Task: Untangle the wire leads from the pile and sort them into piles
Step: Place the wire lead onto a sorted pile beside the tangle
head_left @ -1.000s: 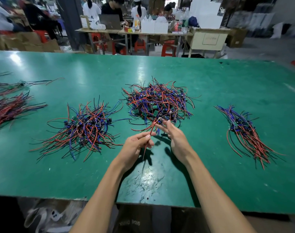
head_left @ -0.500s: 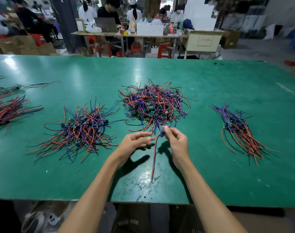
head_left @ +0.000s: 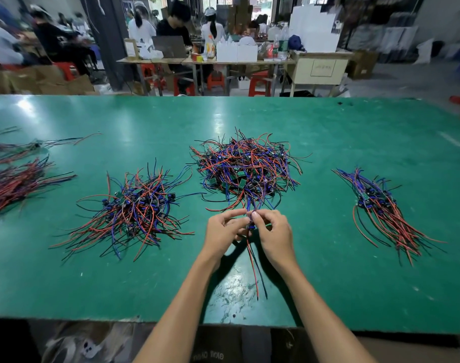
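Pinching one wire lead [head_left: 253, 260] between them, the left hand [head_left: 223, 235] and the right hand [head_left: 273, 235] are meeting fingertip to fingertip just in front of the central tangled pile [head_left: 246, 167]. Both hands are curling their fingers round the lead's small component end, which is sitting at the point where the thumbs and forefingers are converging. The lead's red and black strands are hanging down from the grip and trailing toward the near edge of the green table [head_left: 354, 297], between the two forearms. A few blue and red strands are running from the grip up into the near edge of the central pile.

Lying to the left of the hands, a loosely sorted pile [head_left: 130, 210] is fanning its wires outward. Lying well apart to the right, a smaller aligned pile [head_left: 380, 213] is pointing its red ends toward the near right. Further bundles [head_left: 13, 183] are resting at the far left edge of the table.
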Action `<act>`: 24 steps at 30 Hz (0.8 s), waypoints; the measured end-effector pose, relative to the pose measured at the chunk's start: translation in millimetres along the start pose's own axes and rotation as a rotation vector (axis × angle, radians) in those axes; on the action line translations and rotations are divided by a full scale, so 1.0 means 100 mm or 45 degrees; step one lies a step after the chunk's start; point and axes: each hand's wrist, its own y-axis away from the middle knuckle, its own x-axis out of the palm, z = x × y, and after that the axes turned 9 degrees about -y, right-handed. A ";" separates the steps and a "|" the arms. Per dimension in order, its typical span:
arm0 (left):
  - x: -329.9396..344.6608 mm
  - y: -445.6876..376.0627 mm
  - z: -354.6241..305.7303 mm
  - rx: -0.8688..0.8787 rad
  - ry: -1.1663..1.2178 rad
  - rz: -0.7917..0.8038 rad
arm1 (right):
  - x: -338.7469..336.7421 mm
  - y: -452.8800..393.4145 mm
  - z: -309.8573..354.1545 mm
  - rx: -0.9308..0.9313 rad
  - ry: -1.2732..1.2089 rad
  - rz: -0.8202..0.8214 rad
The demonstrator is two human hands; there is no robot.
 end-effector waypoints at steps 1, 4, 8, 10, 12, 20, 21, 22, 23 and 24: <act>0.01 0.00 0.01 0.006 -0.027 -0.005 | 0.00 0.01 0.01 0.001 0.014 0.018; 0.01 0.01 0.05 0.040 -0.063 -0.023 | 0.00 0.02 0.00 0.004 0.105 0.011; -0.02 0.03 0.11 0.120 -0.224 -0.013 | -0.01 0.01 -0.02 0.061 0.028 -0.075; -0.02 0.04 0.13 0.130 -0.259 -0.015 | -0.02 0.00 -0.02 0.062 0.029 -0.082; 0.00 0.04 0.11 0.101 -0.278 -0.054 | -0.02 0.01 -0.03 0.030 0.040 -0.056; 0.07 0.01 0.12 0.056 -0.259 -0.106 | -0.02 0.03 -0.02 0.039 0.038 -0.051; 0.06 0.01 0.12 0.056 -0.236 -0.102 | -0.02 0.03 -0.01 0.054 0.030 -0.063; 0.06 0.01 0.13 0.055 -0.218 -0.097 | -0.02 0.03 0.00 0.076 0.006 -0.081; 0.05 0.01 0.13 0.054 -0.210 -0.088 | -0.02 0.02 0.00 0.101 -0.029 -0.106; 0.04 0.02 0.12 0.054 -0.212 -0.076 | -0.02 0.02 0.01 0.123 -0.067 -0.130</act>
